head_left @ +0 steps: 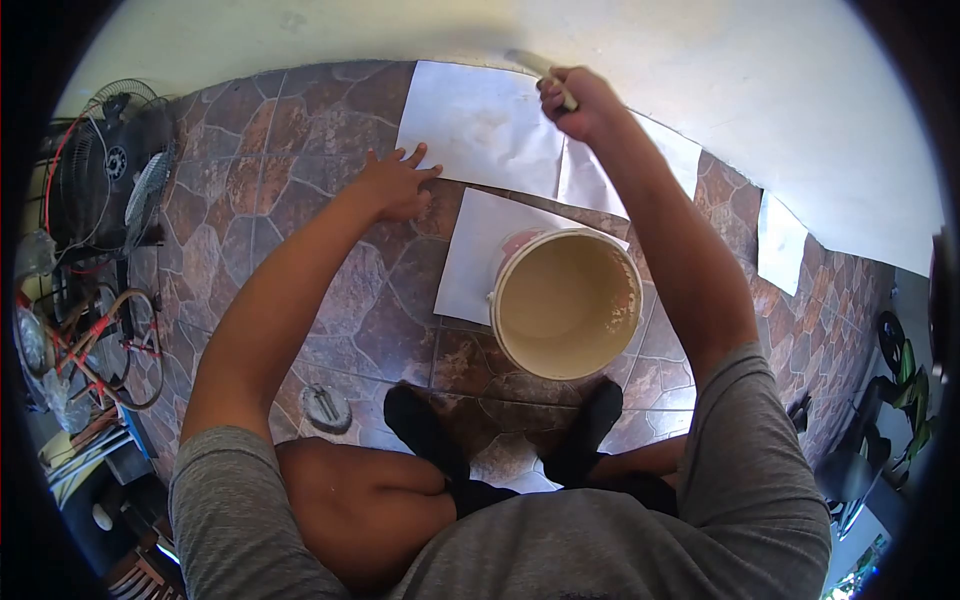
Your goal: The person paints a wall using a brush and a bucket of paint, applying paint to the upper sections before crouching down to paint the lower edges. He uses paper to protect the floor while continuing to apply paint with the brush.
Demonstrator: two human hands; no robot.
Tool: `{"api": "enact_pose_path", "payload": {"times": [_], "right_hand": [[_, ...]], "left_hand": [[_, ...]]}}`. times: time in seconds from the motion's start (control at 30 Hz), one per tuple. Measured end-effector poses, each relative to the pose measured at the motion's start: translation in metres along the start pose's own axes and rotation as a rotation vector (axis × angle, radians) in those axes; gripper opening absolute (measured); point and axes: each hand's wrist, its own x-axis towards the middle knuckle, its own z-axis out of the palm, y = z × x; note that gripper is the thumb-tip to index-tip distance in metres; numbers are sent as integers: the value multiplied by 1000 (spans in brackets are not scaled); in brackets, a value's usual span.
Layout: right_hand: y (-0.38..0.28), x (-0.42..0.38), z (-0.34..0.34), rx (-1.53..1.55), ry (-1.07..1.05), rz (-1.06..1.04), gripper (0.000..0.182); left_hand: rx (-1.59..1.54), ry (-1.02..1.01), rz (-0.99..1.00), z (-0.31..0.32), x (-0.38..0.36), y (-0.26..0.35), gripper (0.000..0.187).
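Note:
My right hand (580, 100) is closed round the pale handle of a brush-like tool (545, 70), whose blurred head is close to the cream wall (330, 38). With fingers spread, my left hand (398, 185) rests at the lower left edge of a white sheet (480, 125) that lies on the floor along the wall. Between my arms stands a round bucket (565, 305) with cream paint inside and smears on its inner side. A second white sheet (465, 255) lies partly beneath it.
A black fan (115, 160) and piled items with looped tubing (100, 350) stand at the left. A small round object (326, 408) lies by my left knee. Another white sheet (780, 240) lies at the right, near a plant (910, 385). My feet are below the bucket.

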Motion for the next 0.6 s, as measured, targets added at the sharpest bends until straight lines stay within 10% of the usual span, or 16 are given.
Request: {"api": "enact_pose_path", "payload": {"times": [0.6], "right_hand": [[36, -51, 0, -224, -13, -100, 8]], "left_hand": [[-14, 2, 6, 1, -1, 0, 59]]}}
